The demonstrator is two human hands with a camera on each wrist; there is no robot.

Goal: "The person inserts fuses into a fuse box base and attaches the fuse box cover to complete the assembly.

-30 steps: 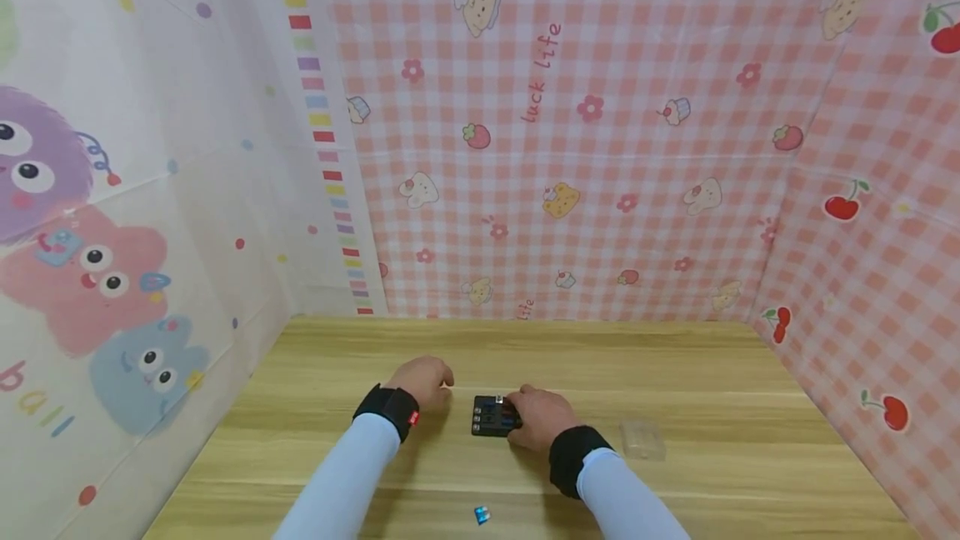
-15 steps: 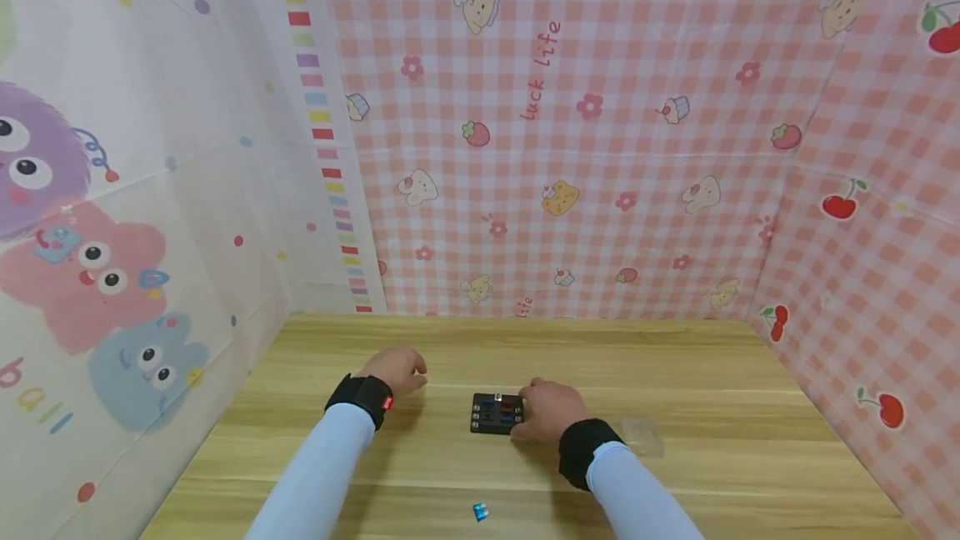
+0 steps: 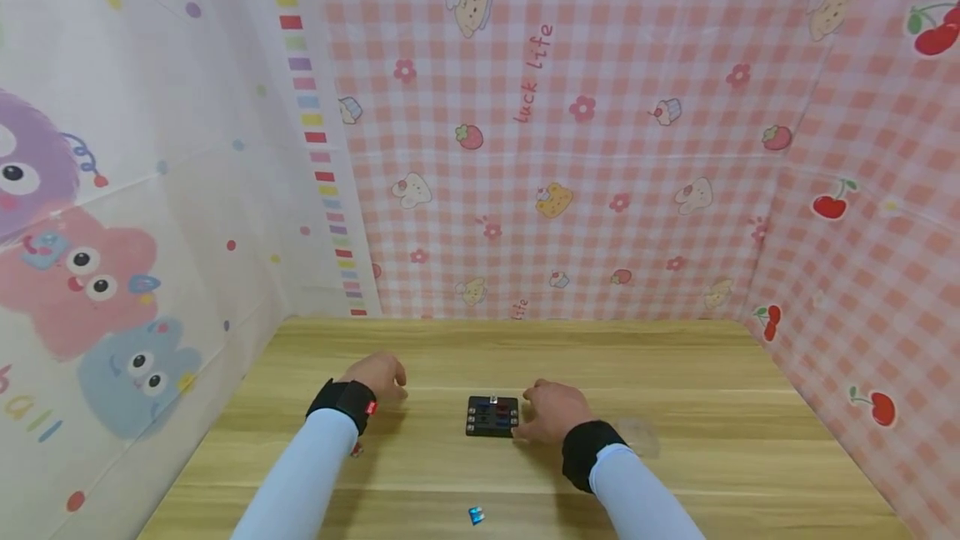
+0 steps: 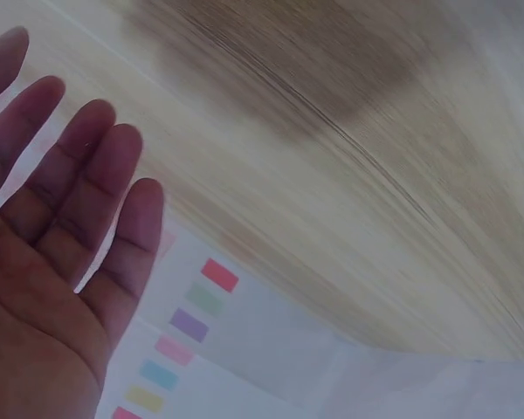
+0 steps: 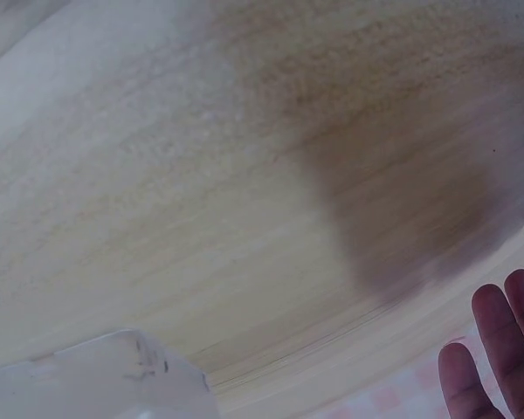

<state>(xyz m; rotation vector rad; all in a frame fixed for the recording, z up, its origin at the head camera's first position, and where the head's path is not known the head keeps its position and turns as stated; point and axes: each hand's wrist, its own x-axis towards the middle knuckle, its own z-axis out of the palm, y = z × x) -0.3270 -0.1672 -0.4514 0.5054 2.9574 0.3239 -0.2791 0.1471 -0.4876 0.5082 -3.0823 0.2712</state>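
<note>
A black fuse box (image 3: 492, 417) lies flat mid-table, with blue and red blade fuses in its rows and metal screws along its sides. Close by its right edge is my right hand (image 3: 557, 412), fingers relaxed and holding nothing. In the right wrist view those fingers (image 5: 499, 336) appear at the lower right, near a black corner of the box. To the left, apart from the box, my left hand (image 3: 377, 377) hovers over the table. Its fingers (image 4: 105, 166) are loosely extended, the palm bare. A blue blade fuse (image 3: 477, 515) lies near the front.
A clear plastic cover (image 3: 639, 437) lies right of my right wrist, also seen as a clear cover (image 5: 105, 380) in the right wrist view. Beside my left forearm a small reddish thing (image 3: 357, 449) shows, partly hidden. Patterned cloth (image 3: 555, 148) walls the table's back and sides.
My left hand has moved left, away from the fuse box. My right hand has drawn back slightly to the right, uncovering the fuses. A small reddish thing now shows by the left forearm.
</note>
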